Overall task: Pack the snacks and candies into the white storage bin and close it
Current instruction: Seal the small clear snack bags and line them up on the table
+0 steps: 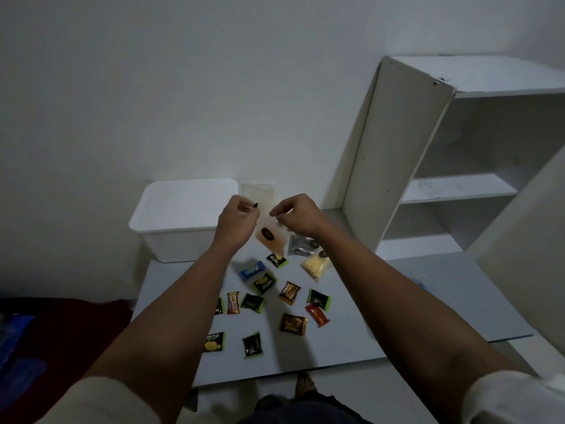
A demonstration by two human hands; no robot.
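Observation:
The white storage bin [171,246] stands at the table's back left with its lid [183,203] on. My left hand [238,217] and my right hand [295,217] are raised side by side just right of the bin, both pinching the top of a clear pouch of orange snack [272,238] that hangs above the table. A clear pouch with pale contents [258,191] stands against the wall behind my hands. Several small wrapped snacks lie on the table, among them a blue candy [251,270], a yellow pouch [315,267] and a silvery pouch [301,244].
The grey table top [428,301] ends near my body. A tall white shelf unit [397,166] stands at the back right, its open door panel [535,240] leaning in from the right. A dark red cloth [61,325] lies on the left. A foot [305,384] shows below the table's front edge.

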